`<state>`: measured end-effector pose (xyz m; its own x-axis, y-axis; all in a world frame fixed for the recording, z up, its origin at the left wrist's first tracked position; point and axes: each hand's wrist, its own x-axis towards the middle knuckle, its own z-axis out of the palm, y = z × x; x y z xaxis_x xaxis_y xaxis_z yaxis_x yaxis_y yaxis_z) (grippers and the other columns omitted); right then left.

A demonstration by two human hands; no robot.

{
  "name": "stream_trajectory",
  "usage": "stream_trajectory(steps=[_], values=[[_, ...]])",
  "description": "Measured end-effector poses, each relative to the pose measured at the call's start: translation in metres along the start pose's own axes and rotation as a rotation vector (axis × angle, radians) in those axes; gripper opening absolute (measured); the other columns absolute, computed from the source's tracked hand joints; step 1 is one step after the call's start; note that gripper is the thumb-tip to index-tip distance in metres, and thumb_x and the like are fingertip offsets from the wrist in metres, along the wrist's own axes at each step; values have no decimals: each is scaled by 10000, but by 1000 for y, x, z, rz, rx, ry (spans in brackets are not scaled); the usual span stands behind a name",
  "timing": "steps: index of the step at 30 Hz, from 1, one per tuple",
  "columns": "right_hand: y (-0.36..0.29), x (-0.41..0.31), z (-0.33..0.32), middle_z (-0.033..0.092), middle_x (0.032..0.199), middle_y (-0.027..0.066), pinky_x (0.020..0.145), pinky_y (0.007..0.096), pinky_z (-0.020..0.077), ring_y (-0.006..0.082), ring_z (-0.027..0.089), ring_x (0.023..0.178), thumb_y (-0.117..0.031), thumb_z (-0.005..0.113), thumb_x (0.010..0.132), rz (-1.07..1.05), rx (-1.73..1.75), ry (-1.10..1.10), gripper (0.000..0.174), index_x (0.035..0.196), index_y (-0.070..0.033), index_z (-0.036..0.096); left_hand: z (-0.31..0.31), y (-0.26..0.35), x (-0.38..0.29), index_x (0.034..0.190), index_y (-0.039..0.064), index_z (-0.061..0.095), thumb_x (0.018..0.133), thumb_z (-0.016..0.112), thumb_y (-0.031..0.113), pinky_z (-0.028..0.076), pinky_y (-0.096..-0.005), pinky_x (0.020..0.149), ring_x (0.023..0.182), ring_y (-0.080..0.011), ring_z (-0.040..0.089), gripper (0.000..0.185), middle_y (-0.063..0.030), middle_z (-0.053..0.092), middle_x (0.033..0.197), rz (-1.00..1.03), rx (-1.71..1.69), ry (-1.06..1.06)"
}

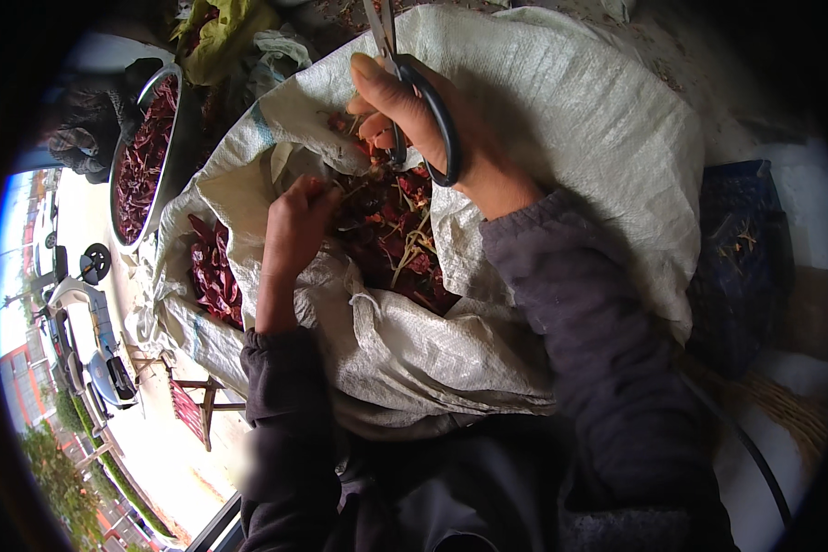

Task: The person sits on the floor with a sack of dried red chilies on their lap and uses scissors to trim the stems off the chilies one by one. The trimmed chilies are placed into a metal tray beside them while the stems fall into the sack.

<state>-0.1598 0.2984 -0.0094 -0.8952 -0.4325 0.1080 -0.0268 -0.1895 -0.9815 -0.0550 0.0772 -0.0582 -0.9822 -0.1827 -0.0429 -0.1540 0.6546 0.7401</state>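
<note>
In my right hand (421, 110) is a pair of black-handled scissors (450, 131), with the thumb and fingers around the handles and the blades pointing away from me. My left hand (297, 224) is pinched around what looks like a dried chili, mostly hidden by the fingers; a pale stem (350, 194) shows at the fingertips. Both hands are over the opening of a white woven sack (573, 131). Dried red chili pieces and pale stems (410, 252) lie in that opening. Whole dried red chilies (215, 272) show in a fold of sacking left of my left wrist.
A metal basin (172, 155) of dried chilies stands at the left, beside a dark patterned cloth (86, 138). Behind it is a yellow bag (221, 41). A blue plastic crate (735, 262) is at the right. Outside are a folding stool (196, 410) and a scooter (93, 331).
</note>
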Motion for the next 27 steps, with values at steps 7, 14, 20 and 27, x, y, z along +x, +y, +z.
stream_trajectory(steps=[7,14,20,27], values=[[12,-1,13,701,805,168,725,413,559,339,691,763,-598,701,909,-9,-369,-26,628,1012,21,663,-30,33,-5,1070,33,655,1007,671,186,455,-241,616,675,-86,566,166,-6,628,812,-316,-664,68],[-1,-14,19,725,868,155,728,361,552,225,715,816,-557,777,876,26,-481,-178,685,1194,32,628,-28,28,-8,1108,23,668,1006,658,130,515,-244,656,734,-133,646,149,-53,694,885,-271,-963,131],[-2,-19,26,720,896,179,694,406,551,304,717,767,-625,787,821,-54,-688,-278,839,1267,50,565,-40,12,-1,1083,31,668,1007,643,88,508,-226,565,713,-122,653,98,-56,697,872,-199,-1180,140],[7,-30,32,682,967,232,821,473,566,386,699,929,-774,697,758,-259,-989,-260,960,1271,31,599,-42,13,1,1132,23,650,1023,596,59,554,-219,594,748,-113,657,127,-50,691,910,-122,-1525,207]])
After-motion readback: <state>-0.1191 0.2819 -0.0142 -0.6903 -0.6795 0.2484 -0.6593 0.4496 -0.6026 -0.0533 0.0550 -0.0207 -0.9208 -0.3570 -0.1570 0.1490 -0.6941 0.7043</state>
